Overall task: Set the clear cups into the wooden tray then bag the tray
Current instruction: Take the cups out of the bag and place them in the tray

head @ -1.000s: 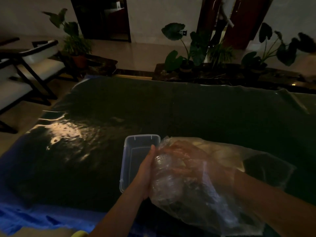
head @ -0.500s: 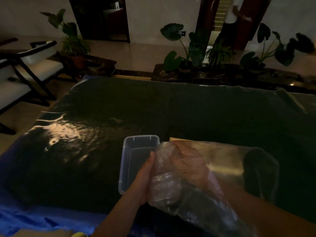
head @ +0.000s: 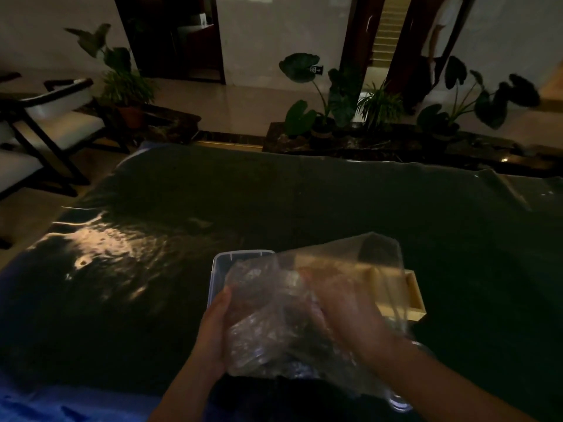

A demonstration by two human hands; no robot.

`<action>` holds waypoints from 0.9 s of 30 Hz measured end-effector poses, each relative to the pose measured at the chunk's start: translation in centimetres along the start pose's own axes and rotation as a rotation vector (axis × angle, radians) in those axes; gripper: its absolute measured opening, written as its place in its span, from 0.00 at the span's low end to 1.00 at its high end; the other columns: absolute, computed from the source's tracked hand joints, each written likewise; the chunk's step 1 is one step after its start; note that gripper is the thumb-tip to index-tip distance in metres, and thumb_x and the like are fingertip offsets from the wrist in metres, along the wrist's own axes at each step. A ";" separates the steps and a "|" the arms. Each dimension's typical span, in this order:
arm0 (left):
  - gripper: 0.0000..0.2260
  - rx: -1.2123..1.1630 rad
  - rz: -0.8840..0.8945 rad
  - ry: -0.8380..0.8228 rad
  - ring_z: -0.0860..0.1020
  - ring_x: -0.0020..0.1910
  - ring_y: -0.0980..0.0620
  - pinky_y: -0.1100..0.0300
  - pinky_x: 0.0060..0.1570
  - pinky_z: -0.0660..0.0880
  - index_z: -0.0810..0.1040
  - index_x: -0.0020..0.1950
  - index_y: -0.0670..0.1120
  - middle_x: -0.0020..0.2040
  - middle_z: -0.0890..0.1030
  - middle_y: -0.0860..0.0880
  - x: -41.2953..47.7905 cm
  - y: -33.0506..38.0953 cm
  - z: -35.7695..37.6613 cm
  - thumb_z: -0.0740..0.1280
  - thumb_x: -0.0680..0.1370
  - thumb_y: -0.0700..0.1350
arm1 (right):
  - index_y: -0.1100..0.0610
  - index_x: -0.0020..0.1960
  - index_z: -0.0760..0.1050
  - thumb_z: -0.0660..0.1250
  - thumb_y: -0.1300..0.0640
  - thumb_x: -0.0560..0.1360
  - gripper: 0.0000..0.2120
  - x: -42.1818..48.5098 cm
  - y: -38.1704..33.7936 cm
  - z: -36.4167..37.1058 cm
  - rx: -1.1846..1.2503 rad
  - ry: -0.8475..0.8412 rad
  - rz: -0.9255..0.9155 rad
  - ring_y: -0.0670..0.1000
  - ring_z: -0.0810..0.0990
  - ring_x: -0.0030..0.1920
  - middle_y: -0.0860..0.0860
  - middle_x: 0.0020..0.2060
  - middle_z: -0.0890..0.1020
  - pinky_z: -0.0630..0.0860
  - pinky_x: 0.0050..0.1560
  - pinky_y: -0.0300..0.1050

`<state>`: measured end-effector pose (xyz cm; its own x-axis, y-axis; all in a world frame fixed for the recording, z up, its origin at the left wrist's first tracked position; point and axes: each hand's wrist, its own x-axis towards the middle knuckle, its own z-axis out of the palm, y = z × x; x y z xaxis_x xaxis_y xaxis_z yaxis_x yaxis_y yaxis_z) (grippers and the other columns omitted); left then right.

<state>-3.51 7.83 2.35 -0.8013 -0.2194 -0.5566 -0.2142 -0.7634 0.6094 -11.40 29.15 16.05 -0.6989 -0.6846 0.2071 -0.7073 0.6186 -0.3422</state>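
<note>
A crumpled clear plastic bag [head: 274, 324] is held up over the near middle of the dark table. My left hand [head: 213, 330] grips its left side, thumb on top. My right hand [head: 350, 315] is blurred and lies under the bag's film, its fingers stretched toward the upper left. The wooden tray [head: 408, 296] lies behind the bag on the right; its right end sticks out and the rest shows dimly through the plastic. Glinting clear shapes show through the bag; I cannot tell whether they are cups.
A clear plastic container [head: 217, 269] sits just left of the tray, partly behind the bag. A clear rim [head: 399, 403] shows near my right forearm. The table wears a glossy dark cover [head: 274, 202]. Chairs [head: 54, 117] stand at the left, potted plants [head: 329, 111] beyond the far edge.
The bag has shifted left and now overlaps the container. The tray's right end has come out from under the plastic. My right hand has drawn back toward me.
</note>
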 end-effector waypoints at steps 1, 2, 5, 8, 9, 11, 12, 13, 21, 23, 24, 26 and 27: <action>0.29 -0.015 0.016 0.020 0.82 0.58 0.30 0.29 0.55 0.78 0.81 0.65 0.48 0.60 0.84 0.35 0.0 0.3 -0.4 0.77 0.70 0.63 | 0.52 0.69 0.76 0.64 0.53 0.80 0.17 0.0 0.2 -0.7 0.051 -0.002 0.065 0.49 0.83 0.55 0.49 0.56 0.84 0.74 0.48 0.39; 0.30 -0.019 0.029 0.034 0.82 0.58 0.31 0.29 0.56 0.77 0.80 0.66 0.48 0.61 0.83 0.35 0.1 0.6 -0.7 0.77 0.70 0.63 | 0.46 0.68 0.75 0.64 0.49 0.80 0.16 0.0 0.1 -1.6 0.107 0.013 0.109 0.43 0.82 0.52 0.43 0.53 0.83 0.72 0.47 0.34; 0.36 -0.036 0.044 0.073 0.82 0.59 0.32 0.28 0.59 0.75 0.79 0.69 0.47 0.62 0.83 0.36 0.1 1.4 -1.2 0.78 0.67 0.65 | 0.36 0.62 0.72 0.67 0.44 0.74 0.17 0.0 0.9 -4.2 0.424 0.191 0.251 0.33 0.80 0.49 0.36 0.48 0.80 0.77 0.43 0.33; 0.44 -0.043 0.037 0.130 0.84 0.56 0.33 0.28 0.56 0.77 0.80 0.67 0.48 0.59 0.85 0.37 0.1 2.3 -1.1 0.82 0.55 0.67 | 0.44 0.64 0.77 0.72 0.53 0.75 0.18 0.6 2.6 -5.9 0.837 0.310 0.409 0.42 0.86 0.51 0.44 0.52 0.86 0.84 0.47 0.45; 0.46 -0.055 0.038 0.141 0.84 0.55 0.33 0.29 0.53 0.78 0.80 0.66 0.48 0.59 0.85 0.37 0.1 2.5 -1.2 0.83 0.52 0.67 | 0.46 0.63 0.79 0.72 0.55 0.76 0.16 0.9 3.3 -6.5 0.942 0.363 0.432 0.45 0.87 0.51 0.45 0.52 0.87 0.84 0.47 0.47; 0.45 -0.109 0.029 0.153 0.84 0.53 0.33 0.32 0.49 0.79 0.80 0.66 0.48 0.59 0.85 0.37 0.1 2.7 -1.3 0.83 0.53 0.66 | 0.49 0.59 0.82 0.73 0.58 0.75 0.13 1.3 4.7 -7.5 1.179 0.438 0.476 0.51 0.88 0.51 0.50 0.52 0.88 0.84 0.47 0.47; 0.42 -0.139 0.025 0.159 0.84 0.54 0.33 0.33 0.49 0.80 0.80 0.66 0.48 0.60 0.84 0.36 0.2 2.8 -1.5 0.80 0.58 0.67 | 0.51 0.55 0.84 0.73 0.57 0.72 0.12 1.3 5.4 -7.8 1.314 0.472 0.507 0.53 0.88 0.52 0.53 0.52 0.88 0.84 0.47 0.46; 0.38 -0.166 0.034 0.167 0.84 0.55 0.33 0.35 0.49 0.80 0.80 0.67 0.48 0.61 0.84 0.36 0.3 2.9 -1.8 0.77 0.64 0.68 | 0.51 0.52 0.86 0.74 0.56 0.70 0.10 1.4 6.2 -8.0 1.415 0.501 0.533 0.54 0.87 0.53 0.54 0.52 0.88 0.84 0.47 0.46; 0.29 -0.304 0.142 0.189 0.80 0.63 0.38 0.40 0.55 0.77 0.78 0.70 0.49 0.65 0.82 0.41 0.7 3.7 -1.7 0.65 0.76 0.67 | 0.57 0.59 0.80 0.71 0.63 0.75 0.13 3.3 13.4 -0.4 1.433 0.410 1.008 0.56 0.87 0.52 0.58 0.53 0.85 0.83 0.49 0.51; 0.29 -0.291 0.137 0.246 0.80 0.61 0.37 0.40 0.54 0.78 0.79 0.68 0.50 0.64 0.83 0.41 0.9 3.7 -1.4 0.66 0.75 0.67 | 0.57 0.63 0.79 0.70 0.63 0.76 0.15 4.3 14.2 2.5 1.325 0.307 1.054 0.56 0.85 0.54 0.58 0.55 0.84 0.83 0.51 0.52; 0.29 -0.286 0.132 0.267 0.80 0.61 0.37 0.39 0.54 0.78 0.79 0.68 0.50 0.64 0.83 0.41 1.0 3.7 -1.2 0.66 0.75 0.67 | 0.58 0.65 0.77 0.70 0.62 0.77 0.17 4.8 14.4 3.7 1.284 0.265 1.067 0.57 0.84 0.55 0.58 0.56 0.84 0.82 0.54 0.54; 0.30 -0.288 0.114 0.281 0.80 0.62 0.36 0.37 0.56 0.77 0.78 0.70 0.51 0.64 0.82 0.41 1.3 3.7 -0.8 0.67 0.74 0.68 | 0.60 0.69 0.75 0.70 0.60 0.78 0.20 5.8 14.8 5.8 1.241 0.215 1.090 0.59 0.83 0.57 0.60 0.58 0.82 0.80 0.61 0.58; 0.30 -0.291 0.107 0.280 0.80 0.62 0.36 0.37 0.56 0.77 0.78 0.70 0.51 0.65 0.82 0.41 1.6 3.8 -0.5 0.67 0.74 0.68 | 0.61 0.70 0.73 0.70 0.61 0.78 0.21 6.3 14.9 6.7 1.226 0.202 1.098 0.60 0.82 0.58 0.61 0.60 0.81 0.79 0.62 0.59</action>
<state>-5.27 4.30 3.47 -0.6188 -0.4328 -0.6555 0.0610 -0.8585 0.5093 -25.60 31.50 6.11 -0.8464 -0.0373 -0.5312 0.5307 0.0225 -0.8472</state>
